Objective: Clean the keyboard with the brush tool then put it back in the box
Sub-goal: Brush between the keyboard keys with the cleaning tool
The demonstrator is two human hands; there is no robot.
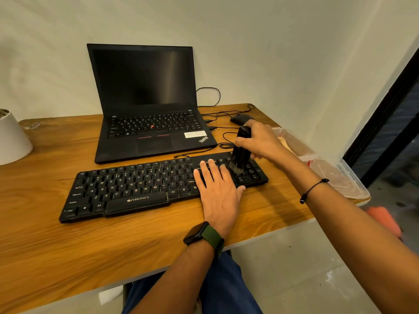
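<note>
Your left hand (218, 191) lies flat, fingers spread, on the keyboard's (158, 184) right part, while your right hand (260, 141) grips the brush (240, 152) upright, bristles touching keys, near the box (340, 175).

Wooden table (45, 245): keyboard (136, 189), laptop (149, 123), box (335, 175).

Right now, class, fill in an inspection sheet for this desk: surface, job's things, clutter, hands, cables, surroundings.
Surface: wooden desk, bare at the front.
Job's things: keyboard lies flat; brush upright, bristles on its right-end keys; clear box at the desk's right edge.
Clutter: open laptop, screen dark; mouse; white pot.
Hands: left hand flat on the keyboard; right hand grips the brush.
Cables: black cables loop behind the keyboard.
Surroundings: plain wall, tiled floor.
</note>
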